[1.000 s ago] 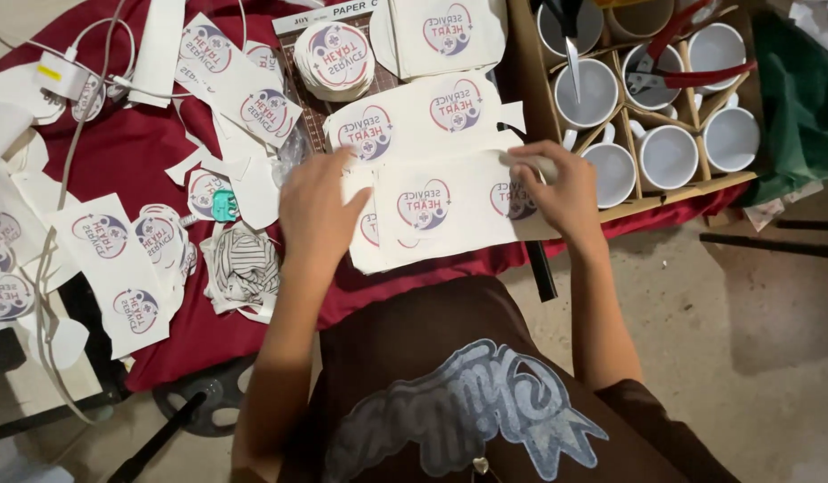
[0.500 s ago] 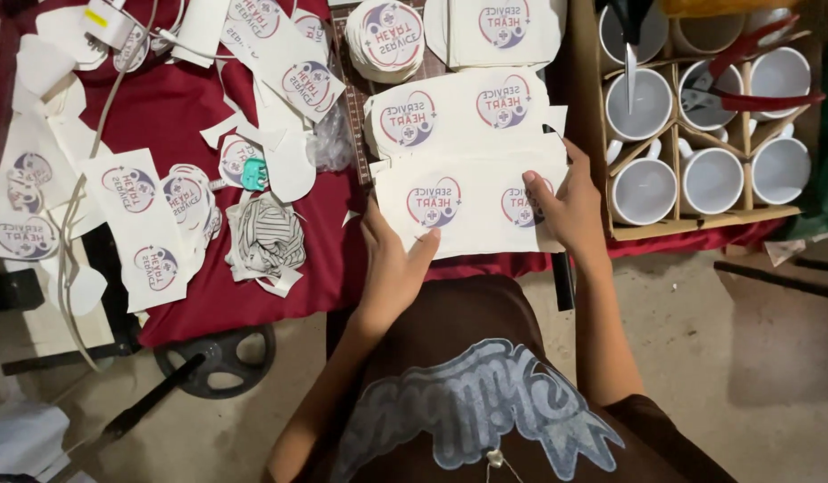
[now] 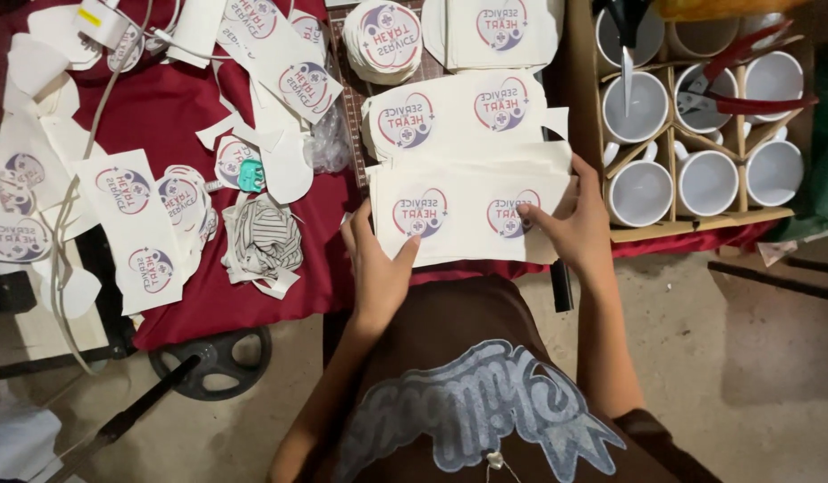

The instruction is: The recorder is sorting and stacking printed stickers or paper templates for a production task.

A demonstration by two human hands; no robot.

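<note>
The table [image 3: 190, 116] under a dark red cloth carries everything, and its far side is cut off by the top of the view; on the right a cardboard box with dividers [image 3: 582, 134] keeps the white mugs [image 3: 709, 179] apart, probably so they do not knock together, and its right part is also cut off; a red-handled tool [image 3: 745, 98] lies across the mugs, but its kind is hard to tell

At the near edge of the table, just in front of the person, lies the stack of printed paper sheets [image 3: 467, 210], each with two round coloured emblems; the left hand [image 3: 378, 259] presses on the left end with fingers spread flat, not closed around anything; the right hand [image 3: 570, 224] pinches the right end, thumb on top and the other fingers under the paper, hidden; it seems both hands square the sheets so the edges match

A second pile of sheets [image 3: 458, 112] lies just behind, and a pile of round cut emblems [image 3: 382, 40] further back; loose cut scraps [image 3: 127, 215] are spread to the left; a striped crumpled thing [image 3: 263, 241] and a small teal object [image 3: 250, 174] beside it are too unclear to name
</note>
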